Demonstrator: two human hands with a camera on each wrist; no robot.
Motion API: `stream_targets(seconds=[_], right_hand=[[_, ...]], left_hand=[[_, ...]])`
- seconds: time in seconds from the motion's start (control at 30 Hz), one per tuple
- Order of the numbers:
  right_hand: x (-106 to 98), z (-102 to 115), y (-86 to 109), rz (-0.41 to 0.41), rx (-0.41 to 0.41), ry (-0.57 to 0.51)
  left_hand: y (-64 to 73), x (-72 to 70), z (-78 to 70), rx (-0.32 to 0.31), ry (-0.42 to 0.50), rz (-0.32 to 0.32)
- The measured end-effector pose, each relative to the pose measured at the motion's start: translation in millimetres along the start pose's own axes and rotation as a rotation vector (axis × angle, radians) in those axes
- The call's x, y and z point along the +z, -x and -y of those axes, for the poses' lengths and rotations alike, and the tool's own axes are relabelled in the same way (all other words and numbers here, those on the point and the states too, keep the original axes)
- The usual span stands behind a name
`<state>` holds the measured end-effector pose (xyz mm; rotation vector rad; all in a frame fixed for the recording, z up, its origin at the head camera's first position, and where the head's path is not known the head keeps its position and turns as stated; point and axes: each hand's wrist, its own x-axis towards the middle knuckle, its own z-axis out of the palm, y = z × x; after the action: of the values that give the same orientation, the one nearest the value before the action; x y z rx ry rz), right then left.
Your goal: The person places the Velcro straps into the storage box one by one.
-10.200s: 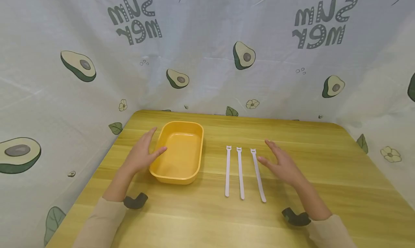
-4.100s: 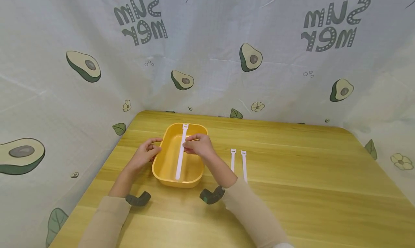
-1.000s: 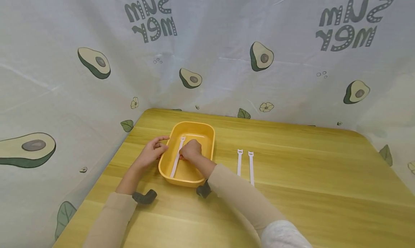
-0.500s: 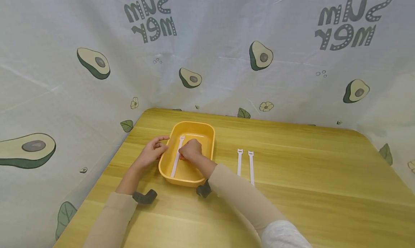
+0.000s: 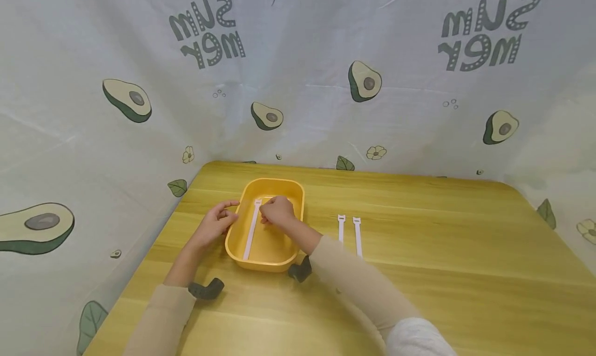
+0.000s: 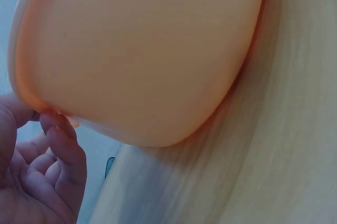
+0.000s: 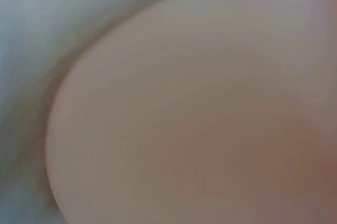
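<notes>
A: Where do we find the white strap [image 5: 252,231]?
B: In the yellow tray [image 5: 264,266], its rim pinched by the left hand [image 5: 213,227]; whether the right hand [image 5: 279,211], beside the strap, grips anything, we cannot tell.

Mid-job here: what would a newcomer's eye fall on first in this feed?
The bright yellow, rounded rectangular tray catches the eye first, left of centre on the wood-grain table, with the left hand at its left rim and the right hand over its inside. Next comes the slim white slotted strap lying in the tray's left half. Two matching white straps lie right of the tray, lower ends hidden by a beige sleeve.
</notes>
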<state>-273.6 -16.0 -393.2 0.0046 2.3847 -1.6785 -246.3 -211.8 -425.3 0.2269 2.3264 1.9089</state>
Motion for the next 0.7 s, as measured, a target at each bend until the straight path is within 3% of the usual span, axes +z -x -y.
stream_targets(seconds=[0.23,0.7], right_hand=[[-27,11,4.7,0.100,-0.044,-0.130],[-83,0,33.6,0.103,-0.118,-0.204]], left_hand=[[-0.8,-0.7,1.2,0.009,0.010,0.009],[-1.6,-0.8,1.0,0.019,-0.005,0.005]])
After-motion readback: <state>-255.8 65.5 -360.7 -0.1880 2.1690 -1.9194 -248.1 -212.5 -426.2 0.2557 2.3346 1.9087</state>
